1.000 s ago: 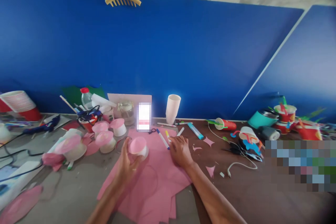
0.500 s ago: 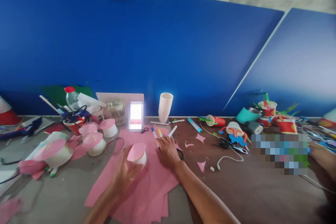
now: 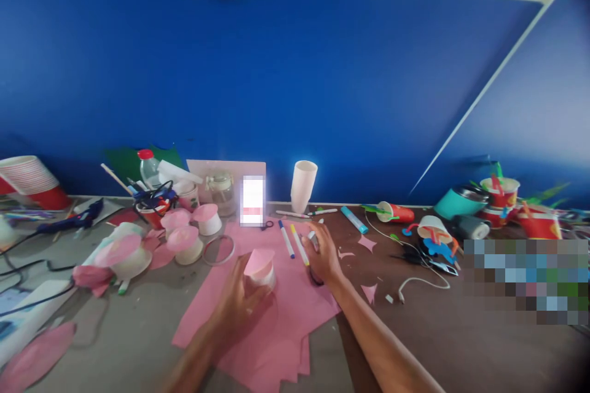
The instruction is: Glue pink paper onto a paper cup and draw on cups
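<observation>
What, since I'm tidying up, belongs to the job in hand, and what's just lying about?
Likely in use:
pink-topped cup, in the left hand
pink sheets beneath
yellow marker by the right hand

Probably lying about:
teal bottle
tipped red cup
white cable

Left of one tall white cup (image 3: 305, 187), one jar (image 3: 222, 194), one red-capped bottle (image 3: 149, 171) and at least three pink-topped cups (image 3: 260, 262); before it, five markers (image 3: 286, 239); right, one teal flask (image 3: 455, 204), two larger pink scraps (image 3: 367, 243).
</observation>
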### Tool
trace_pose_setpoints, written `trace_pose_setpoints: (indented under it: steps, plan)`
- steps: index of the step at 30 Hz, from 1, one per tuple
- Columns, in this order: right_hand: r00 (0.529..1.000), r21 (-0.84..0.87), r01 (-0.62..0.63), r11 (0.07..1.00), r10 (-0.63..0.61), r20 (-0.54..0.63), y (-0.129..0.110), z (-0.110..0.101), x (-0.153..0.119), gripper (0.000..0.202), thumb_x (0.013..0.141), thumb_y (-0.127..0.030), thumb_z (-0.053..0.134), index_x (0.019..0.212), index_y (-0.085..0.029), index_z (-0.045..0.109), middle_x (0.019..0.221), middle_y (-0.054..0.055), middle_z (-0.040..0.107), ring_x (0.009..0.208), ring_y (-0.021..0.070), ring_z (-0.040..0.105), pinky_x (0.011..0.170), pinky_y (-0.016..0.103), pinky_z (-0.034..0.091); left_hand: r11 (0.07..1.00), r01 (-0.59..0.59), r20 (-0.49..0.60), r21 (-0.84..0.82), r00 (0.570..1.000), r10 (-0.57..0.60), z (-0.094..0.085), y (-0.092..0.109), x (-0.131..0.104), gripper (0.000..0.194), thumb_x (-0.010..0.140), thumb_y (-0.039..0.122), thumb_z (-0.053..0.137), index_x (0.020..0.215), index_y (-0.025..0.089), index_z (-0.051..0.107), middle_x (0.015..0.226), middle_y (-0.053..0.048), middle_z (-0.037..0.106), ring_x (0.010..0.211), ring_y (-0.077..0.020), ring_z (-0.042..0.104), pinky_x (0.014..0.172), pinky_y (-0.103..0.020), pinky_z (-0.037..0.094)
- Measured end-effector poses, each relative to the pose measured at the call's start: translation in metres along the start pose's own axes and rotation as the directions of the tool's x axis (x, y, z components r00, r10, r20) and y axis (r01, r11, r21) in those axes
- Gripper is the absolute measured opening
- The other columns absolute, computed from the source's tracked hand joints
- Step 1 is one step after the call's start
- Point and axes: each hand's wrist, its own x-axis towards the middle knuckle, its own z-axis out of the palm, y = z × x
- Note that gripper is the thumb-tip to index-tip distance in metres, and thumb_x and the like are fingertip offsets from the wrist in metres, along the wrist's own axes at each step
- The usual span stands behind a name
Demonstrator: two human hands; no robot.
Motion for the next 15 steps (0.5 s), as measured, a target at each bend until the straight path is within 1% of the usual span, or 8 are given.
trace_pose_setpoints:
  steps: [2, 4, 7, 9, 10, 12, 13, 15]
  plan:
    - [0.988, 0.291, -0.032, 0.956, -0.013, 0.151, -0.027, -0.004, 0.000, 0.037, 0.099, -0.043, 0.047, 0.125, -0.024, 0.066, 0.123, 0.012, 0.068, 0.115, 0.0267, 0.064, 0.099, 0.042, 0.051, 0.997, -0.061, 0.090, 0.043, 0.994, 0.057, -0.002, -0.001, 0.001, 0.057, 0.066, 0.032, 0.080, 0.120, 0.023, 0.067, 0.112, -0.012, 0.073, 0.102, -0.0370, 0.071, 0.088, -0.052, 0.060]
    - [0.965, 0.460, -0.104, 0.882, -0.022, 0.261, -0.052, -0.011, 0.002, 0.046, 0.100, -0.055, 0.045, 0.131, -0.027, 0.064, 0.131, 0.011, 0.066, 0.124, 0.0278, 0.061, 0.104, 0.043, 0.048, 0.991, -0.111, 0.134, 0.072, 0.986, 0.101, -0.004, 0.000, 0.002, 0.057, 0.068, 0.031, 0.078, 0.123, 0.023, 0.065, 0.114, -0.014, 0.072, 0.103, -0.0376, 0.071, 0.085, -0.052, 0.062]
    - [0.907, 0.540, -0.206, 0.816, -0.048, 0.418, -0.077, -0.023, 0.005, 0.062, 0.095, -0.073, 0.039, 0.130, -0.030, 0.067, 0.132, 0.009, 0.067, 0.130, 0.0295, 0.057, 0.112, 0.047, 0.042, 0.980, -0.181, 0.183, 0.083, 0.969, 0.163, -0.005, 0.006, 0.001, 0.058, 0.068, 0.026, 0.077, 0.124, 0.025, 0.065, 0.118, -0.013, 0.071, 0.107, -0.0369, 0.071, 0.087, -0.051, 0.062]
    - [0.860, 0.559, -0.272, 0.783, -0.062, 0.506, -0.084, -0.027, 0.006, 0.066, 0.094, -0.076, 0.034, 0.126, -0.030, 0.070, 0.130, 0.009, 0.068, 0.130, 0.0288, 0.057, 0.114, 0.047, 0.040, 0.975, -0.211, 0.226, 0.065, 0.955, 0.192, -0.005, 0.011, 0.000, 0.057, 0.067, 0.025, 0.076, 0.123, 0.027, 0.066, 0.120, -0.013, 0.071, 0.112, -0.0365, 0.069, 0.094, -0.051, 0.060]
    - [0.835, 0.563, -0.303, 0.769, -0.070, 0.546, -0.085, -0.028, 0.005, 0.067, 0.094, -0.077, 0.034, 0.124, -0.030, 0.072, 0.129, 0.009, 0.069, 0.130, 0.0283, 0.057, 0.115, 0.047, 0.039, 0.977, -0.209, 0.251, 0.047, 0.949, 0.191, -0.005, 0.013, 0.000, 0.057, 0.067, 0.025, 0.076, 0.123, 0.027, 0.066, 0.120, -0.013, 0.071, 0.113, -0.0361, 0.068, 0.096, -0.052, 0.059]
    - [0.781, 0.578, -0.383, 0.721, -0.081, 0.619, -0.084, -0.026, 0.004, 0.066, 0.093, -0.077, 0.037, 0.119, -0.029, 0.074, 0.125, 0.009, 0.071, 0.128, 0.0271, 0.058, 0.115, 0.047, 0.038, 0.987, -0.158, 0.307, 0.003, 0.940, 0.150, -0.007, 0.019, -0.002, 0.057, 0.067, 0.028, 0.078, 0.124, 0.027, 0.067, 0.120, -0.013, 0.071, 0.113, -0.0356, 0.068, 0.097, -0.053, 0.058]
    - [0.754, 0.597, -0.433, 0.675, -0.091, 0.650, -0.083, -0.025, 0.003, 0.065, 0.093, -0.077, 0.039, 0.116, -0.028, 0.075, 0.123, 0.009, 0.072, 0.126, 0.0268, 0.060, 0.115, 0.047, 0.038, 0.994, -0.110, 0.339, -0.023, 0.934, 0.112, -0.008, 0.022, -0.002, 0.058, 0.067, 0.030, 0.080, 0.124, 0.028, 0.067, 0.121, -0.013, 0.071, 0.113, -0.0358, 0.067, 0.097, -0.053, 0.057]
    - [0.712, 0.649, -0.552, 0.524, -0.109, 0.693, -0.080, -0.020, 0.000, 0.063, 0.092, -0.076, 0.043, 0.113, -0.026, 0.076, 0.118, 0.009, 0.074, 0.120, 0.0271, 0.063, 0.113, 0.048, 0.040, 0.995, 0.017, 0.429, -0.099, 0.903, 0.027, -0.011, 0.028, -0.002, 0.058, 0.067, 0.035, 0.082, 0.123, 0.026, 0.068, 0.123, -0.014, 0.070, 0.114, -0.0367, 0.066, 0.097, -0.053, 0.056]
